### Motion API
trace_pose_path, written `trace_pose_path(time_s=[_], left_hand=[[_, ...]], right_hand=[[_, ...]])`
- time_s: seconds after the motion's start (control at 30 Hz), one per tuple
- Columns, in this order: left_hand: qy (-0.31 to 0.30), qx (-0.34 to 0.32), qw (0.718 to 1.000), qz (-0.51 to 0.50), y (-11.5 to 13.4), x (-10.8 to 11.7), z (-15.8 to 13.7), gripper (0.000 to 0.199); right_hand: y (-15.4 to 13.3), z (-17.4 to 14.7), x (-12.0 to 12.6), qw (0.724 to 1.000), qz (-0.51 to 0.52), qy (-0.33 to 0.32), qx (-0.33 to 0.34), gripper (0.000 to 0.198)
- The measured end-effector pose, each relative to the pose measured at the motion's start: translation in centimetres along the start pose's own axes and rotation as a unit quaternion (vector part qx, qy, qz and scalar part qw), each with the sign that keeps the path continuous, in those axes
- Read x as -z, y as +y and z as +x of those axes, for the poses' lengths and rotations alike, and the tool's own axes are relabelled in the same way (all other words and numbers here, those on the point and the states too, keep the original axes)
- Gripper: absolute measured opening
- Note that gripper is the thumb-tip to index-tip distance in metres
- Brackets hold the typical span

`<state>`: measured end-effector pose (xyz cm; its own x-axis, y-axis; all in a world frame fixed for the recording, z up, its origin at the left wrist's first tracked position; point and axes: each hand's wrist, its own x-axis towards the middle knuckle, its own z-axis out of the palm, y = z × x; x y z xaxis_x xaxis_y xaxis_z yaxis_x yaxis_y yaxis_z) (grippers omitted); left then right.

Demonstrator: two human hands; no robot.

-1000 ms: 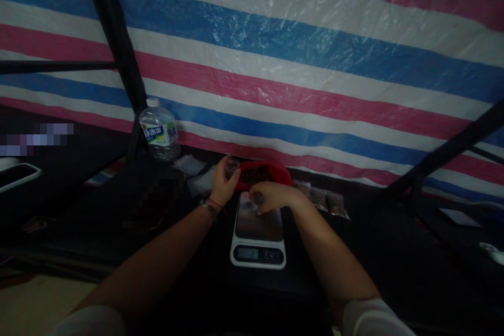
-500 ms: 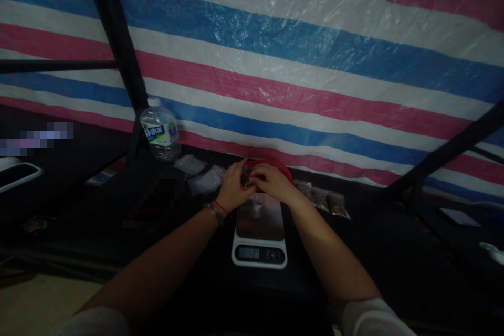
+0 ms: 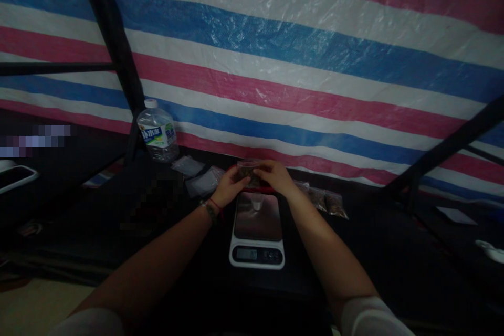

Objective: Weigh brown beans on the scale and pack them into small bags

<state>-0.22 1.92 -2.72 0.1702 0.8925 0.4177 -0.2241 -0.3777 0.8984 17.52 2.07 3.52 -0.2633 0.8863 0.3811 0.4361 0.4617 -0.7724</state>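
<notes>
The left hand [image 3: 231, 187] is partly curled, its thumb and fingers closed on the left side of a small clear bag [image 3: 247, 171] with brownish contents. The right hand [image 3: 277, 176] is bent too, its thumb and fingertips drawn together at the bag's right edge. Whether the bag's mouth is sealed is too small to tell. The bag is between the 2 hands, just below the centre of the frame, in front of a red container [image 3: 266, 189] that hands and bag mostly hide. Nearer the bottom of the frame is a white scale [image 3: 258, 227] with a small clear cup [image 3: 256, 202] upright near the far end of its plate; its display is hard to read. Right of the right hand, 3 filled bags [image 3: 335, 205] lie in a row, the leftmost partly covered by that forearm. Left of the left hand lie flat clear bags [image 3: 203, 182], and beyond them, left of centre, stands a clear bottle [image 3: 159, 136]. A striped sheet [image 3: 275, 52] fills the upper frame behind everything
</notes>
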Motion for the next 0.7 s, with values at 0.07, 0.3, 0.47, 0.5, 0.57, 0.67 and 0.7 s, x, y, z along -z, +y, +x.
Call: trace_pose_path(time_s=[0.07, 0.3, 0.47, 0.5, 0.57, 0.67, 0.7], left_hand=[[0.014, 0.004, 1.000, -0.012, 0.2, 0.1, 0.1, 0.044], [0.064, 0.008, 0.998, -0.004, 0.9, 0.5, 0.3, 0.038], [0.104, 0.015, 0.994, -0.007, 0.6, 0.7, 0.4, 0.037], [0.116, 0.015, 0.993, -0.004, 0.5, 0.7, 0.4, 0.037], [0.133, 0.017, 0.991, 0.002, 0.4, 0.9, 0.5, 0.038], [0.134, 0.023, 0.991, 0.017, 0.4, 1.0, 0.7, 0.036], [0.132, 0.027, 0.990, 0.028, 0.4, 1.1, 0.7, 0.035]], right_hand=[[0.2, 0.1, -0.2, 1.000, -0.001, -0.002, -0.005, 0.019], [0.5, 0.2, -0.9, 0.998, 0.045, 0.042, -0.021, 0.021], [1.1, 0.3, -1.4, 0.997, 0.052, 0.061, -0.019, 0.020], [1.4, 0.4, -1.4, 0.996, 0.053, 0.062, -0.024, 0.020], [1.8, 0.5, -1.3, 0.996, 0.057, 0.067, -0.033, 0.020], [2.3, 0.5, -1.1, 0.996, 0.059, 0.066, -0.032, 0.019], [2.5, 0.5, -1.1, 0.996, 0.055, 0.062, -0.030, 0.019]])
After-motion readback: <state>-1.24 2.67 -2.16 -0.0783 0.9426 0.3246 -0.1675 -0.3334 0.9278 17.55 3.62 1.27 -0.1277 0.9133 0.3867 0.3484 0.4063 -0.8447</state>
